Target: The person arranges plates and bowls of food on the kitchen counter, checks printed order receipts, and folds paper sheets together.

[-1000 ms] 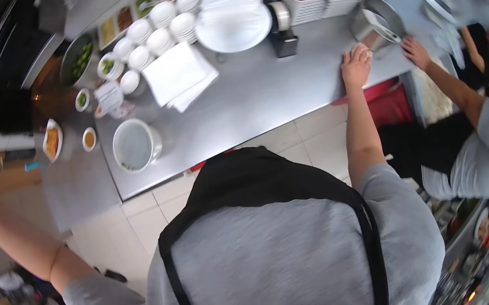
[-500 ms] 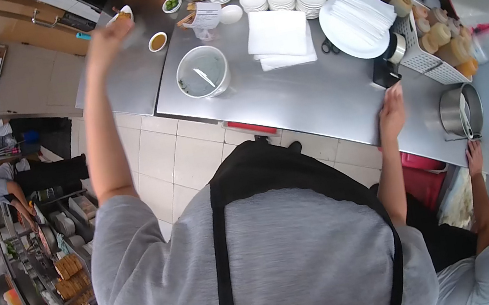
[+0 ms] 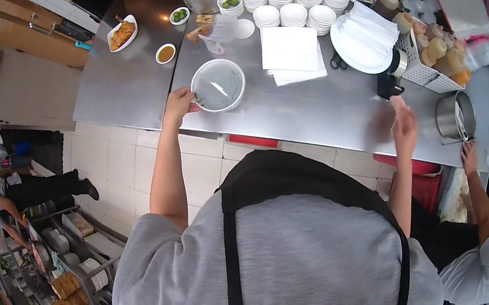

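My left hand (image 3: 180, 104) is at the left side of a round white tub (image 3: 240, 97), its fingers closed at the rim. Clear liquid or a translucent surface shows inside the tub. My right hand (image 3: 405, 124) is held by the counter's front edge, empty, its fingers extended and partly blurred. Just beyond its fingertips is a small black object (image 3: 390, 85) whose kind I cannot make out. A white dish of fried food (image 3: 122, 35) stands on the far left counter, near a small bowl of brown sauce (image 3: 165, 53).
Stacked white bowls (image 3: 266, 16), folded white cloths (image 3: 290, 49) and a white plate (image 3: 353, 60) with napkins line the steel counter (image 3: 315, 108). A basket of bottles (image 3: 431, 71) and a metal pot (image 3: 448, 118) stand right. A co-worker's hand (image 3: 469, 159) is close to the pot.
My left hand has come back from the dish of fried food to the tub's rim. My right hand has shifted slightly, with its fingers lifted. The view has tilted a little.
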